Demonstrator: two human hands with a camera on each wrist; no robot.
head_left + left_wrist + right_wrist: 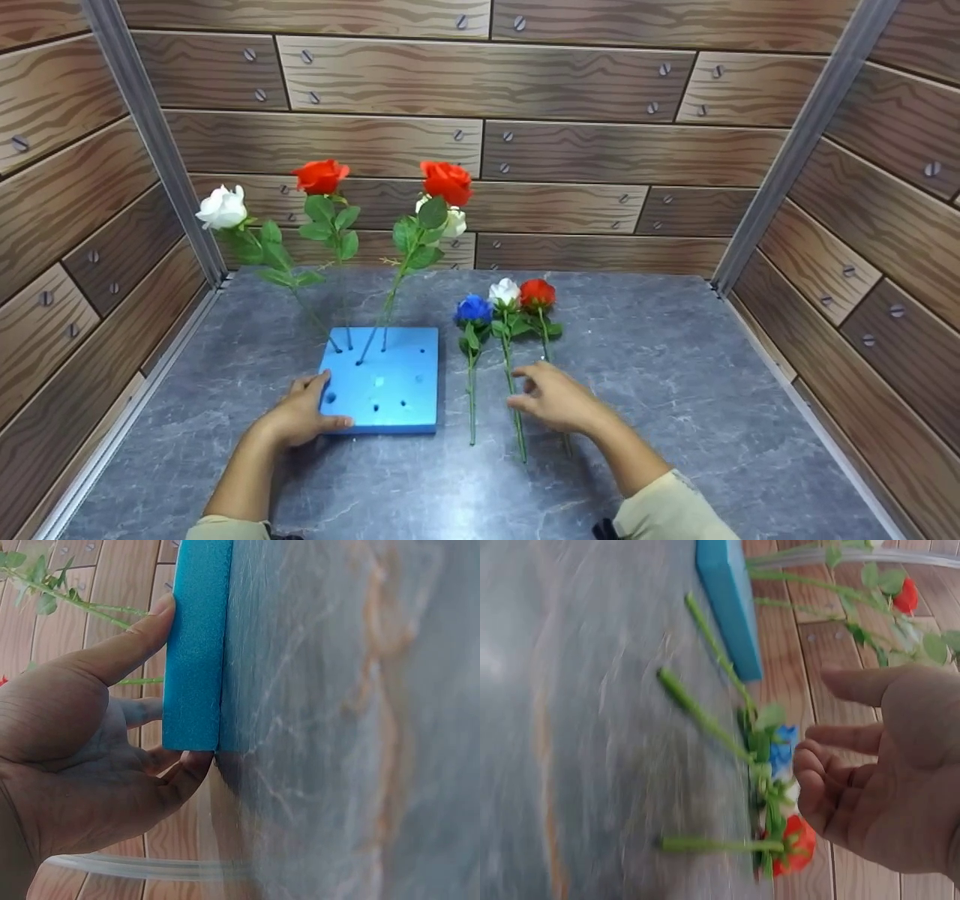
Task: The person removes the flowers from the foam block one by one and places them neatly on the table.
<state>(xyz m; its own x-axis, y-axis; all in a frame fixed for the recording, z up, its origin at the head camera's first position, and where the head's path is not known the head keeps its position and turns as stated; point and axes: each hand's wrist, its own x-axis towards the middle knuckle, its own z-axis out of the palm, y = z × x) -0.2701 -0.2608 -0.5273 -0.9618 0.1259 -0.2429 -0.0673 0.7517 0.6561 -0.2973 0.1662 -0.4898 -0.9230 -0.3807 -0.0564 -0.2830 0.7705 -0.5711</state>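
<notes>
My left hand [294, 415] grips the left front corner of a blue foam block [409, 382] pierced with several holes. Its thumb lies along the block's near edge, while the fingers reach round the left side. Artificial roses stand in the block: a white rose [223, 208], two red roses [321, 177] and a paler one partly hidden behind the right red bloom. Over the stems of the loose flowers hovers my right hand [561, 397], fingers loosely bent, nothing between them. Those lying flowers are a blue rose [473, 308], a white rose [505, 292] and a red rose [538, 293].
Grey marbled tabletop [660, 360] surrounds the block and the lying stems. Wood-patterned panels [585, 82] close off the back and both sides, with metal posts [795, 150] at the corners. The standing roses lean out over the block's back edge.
</notes>
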